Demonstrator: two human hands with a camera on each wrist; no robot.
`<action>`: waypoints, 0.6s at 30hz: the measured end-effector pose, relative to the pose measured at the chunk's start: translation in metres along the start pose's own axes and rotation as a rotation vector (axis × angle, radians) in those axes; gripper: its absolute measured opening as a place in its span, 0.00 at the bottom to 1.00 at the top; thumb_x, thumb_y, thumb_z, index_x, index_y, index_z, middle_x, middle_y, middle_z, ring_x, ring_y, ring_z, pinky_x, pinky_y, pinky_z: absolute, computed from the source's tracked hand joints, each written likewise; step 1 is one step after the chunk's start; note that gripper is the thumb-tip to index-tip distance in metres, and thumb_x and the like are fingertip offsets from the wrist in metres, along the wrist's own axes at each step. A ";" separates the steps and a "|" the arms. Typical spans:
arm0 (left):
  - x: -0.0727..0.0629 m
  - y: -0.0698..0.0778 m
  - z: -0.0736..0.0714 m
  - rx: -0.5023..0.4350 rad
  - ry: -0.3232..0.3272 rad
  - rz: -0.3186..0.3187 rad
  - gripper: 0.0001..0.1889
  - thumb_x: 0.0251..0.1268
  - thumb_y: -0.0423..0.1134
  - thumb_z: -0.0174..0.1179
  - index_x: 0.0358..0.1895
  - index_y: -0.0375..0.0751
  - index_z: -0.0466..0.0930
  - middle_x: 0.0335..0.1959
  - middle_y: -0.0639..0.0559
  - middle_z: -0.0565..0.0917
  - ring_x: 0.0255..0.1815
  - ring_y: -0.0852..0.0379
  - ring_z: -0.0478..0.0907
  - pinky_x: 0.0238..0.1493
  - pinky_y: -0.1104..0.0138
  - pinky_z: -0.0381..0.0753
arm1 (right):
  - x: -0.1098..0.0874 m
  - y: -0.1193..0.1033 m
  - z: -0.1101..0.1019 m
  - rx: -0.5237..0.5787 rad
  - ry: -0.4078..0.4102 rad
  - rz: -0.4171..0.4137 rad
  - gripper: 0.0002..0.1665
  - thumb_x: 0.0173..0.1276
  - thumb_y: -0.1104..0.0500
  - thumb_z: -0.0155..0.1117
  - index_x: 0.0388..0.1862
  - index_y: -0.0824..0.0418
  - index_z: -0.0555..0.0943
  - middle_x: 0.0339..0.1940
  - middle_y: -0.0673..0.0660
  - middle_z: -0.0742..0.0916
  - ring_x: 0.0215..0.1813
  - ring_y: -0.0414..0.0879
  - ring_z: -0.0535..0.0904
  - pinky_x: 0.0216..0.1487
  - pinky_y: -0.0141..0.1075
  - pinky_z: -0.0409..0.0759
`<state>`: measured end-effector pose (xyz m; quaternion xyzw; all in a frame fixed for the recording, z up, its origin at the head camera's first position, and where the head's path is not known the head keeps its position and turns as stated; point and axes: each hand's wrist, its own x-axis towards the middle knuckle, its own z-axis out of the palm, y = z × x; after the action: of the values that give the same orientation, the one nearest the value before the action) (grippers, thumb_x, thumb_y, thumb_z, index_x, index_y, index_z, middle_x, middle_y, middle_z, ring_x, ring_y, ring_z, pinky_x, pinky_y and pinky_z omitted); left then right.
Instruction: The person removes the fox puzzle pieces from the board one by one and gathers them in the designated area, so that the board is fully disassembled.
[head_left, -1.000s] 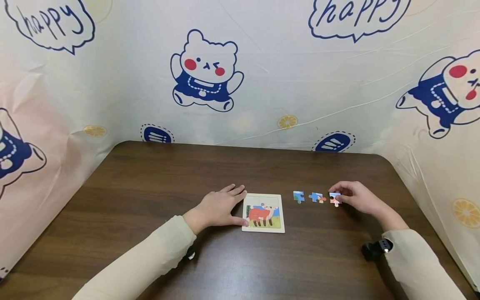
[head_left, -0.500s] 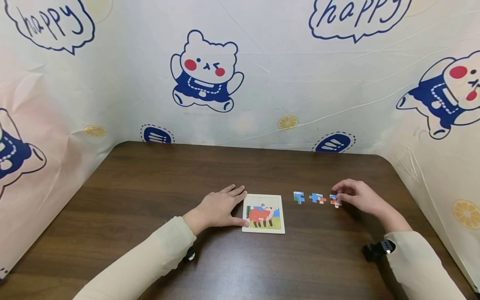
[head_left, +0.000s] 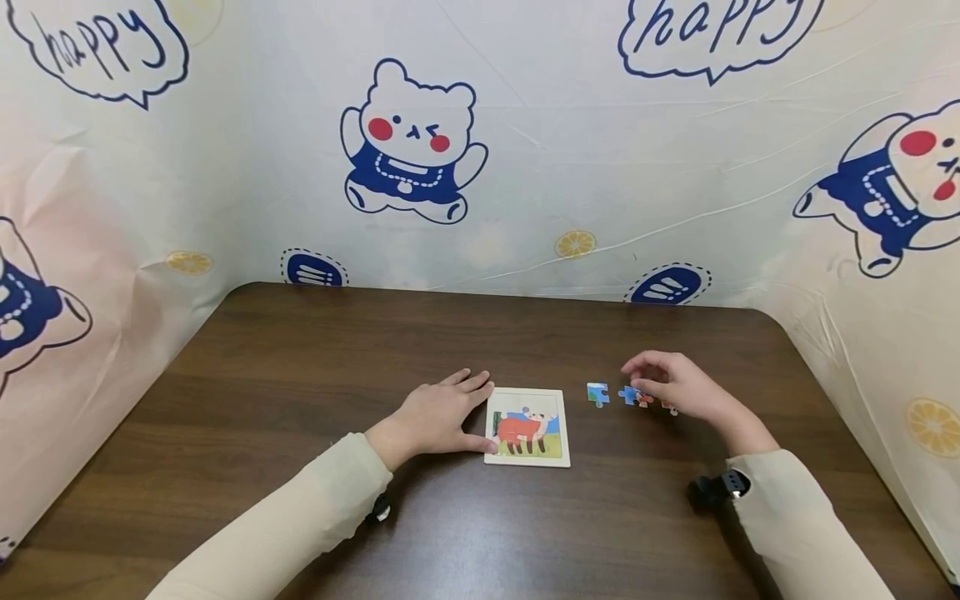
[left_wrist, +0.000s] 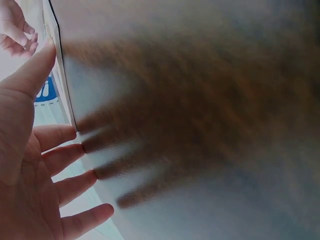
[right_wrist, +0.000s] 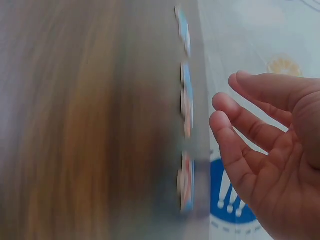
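Note:
A square jigsaw tray (head_left: 528, 462) with a pale rim and a red animal picture lies on the table. My left hand (head_left: 438, 417) rests at its left side, fingers spread and straight, thumb and fingertips along the edge. To the right of the tray lie three loose puzzle pieces in a row: a blue and green piece (head_left: 597, 393), a blue and orange middle piece (head_left: 628, 395) and a right piece (head_left: 670, 408) partly covered by my hand. Above the middle and right pieces hovers my right hand (head_left: 682, 387), holding nothing, its fingers loosely bent and apart from the pieces in the right wrist view.
The dark brown wooden table (head_left: 360, 333) stretches around the tray and pieces. A printed cloth backdrop (head_left: 540, 167) with cartoon bears rises behind the table and along both sides.
My right hand has left the right piece, which stays on the table, and has shifted left over the middle piece. The left hand and tray have kept their places.

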<state>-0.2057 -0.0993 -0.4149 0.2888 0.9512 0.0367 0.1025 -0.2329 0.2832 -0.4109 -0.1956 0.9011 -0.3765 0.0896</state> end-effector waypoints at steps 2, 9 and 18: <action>0.000 0.000 0.000 0.001 -0.002 -0.002 0.51 0.53 0.76 0.59 0.77 0.49 0.62 0.79 0.54 0.61 0.80 0.47 0.58 0.60 0.44 0.77 | 0.006 -0.006 0.005 0.006 -0.013 -0.003 0.11 0.70 0.65 0.63 0.50 0.67 0.81 0.37 0.59 0.82 0.28 0.45 0.77 0.27 0.32 0.77; 0.000 0.001 0.000 0.007 -0.003 -0.007 0.51 0.53 0.75 0.59 0.77 0.50 0.62 0.79 0.54 0.61 0.80 0.48 0.58 0.60 0.45 0.77 | 0.025 -0.024 0.024 0.010 -0.046 -0.073 0.11 0.71 0.65 0.63 0.49 0.67 0.82 0.37 0.58 0.84 0.34 0.43 0.76 0.32 0.31 0.77; 0.000 0.001 -0.001 0.003 -0.005 -0.008 0.51 0.53 0.75 0.60 0.77 0.49 0.62 0.79 0.54 0.61 0.80 0.47 0.58 0.60 0.43 0.76 | 0.044 -0.046 0.050 -0.008 -0.105 -0.126 0.10 0.71 0.63 0.63 0.49 0.62 0.84 0.37 0.53 0.84 0.40 0.44 0.76 0.40 0.32 0.76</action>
<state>-0.2051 -0.0982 -0.4134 0.2851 0.9522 0.0339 0.1045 -0.2441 0.2036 -0.4138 -0.2719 0.8826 -0.3670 0.1119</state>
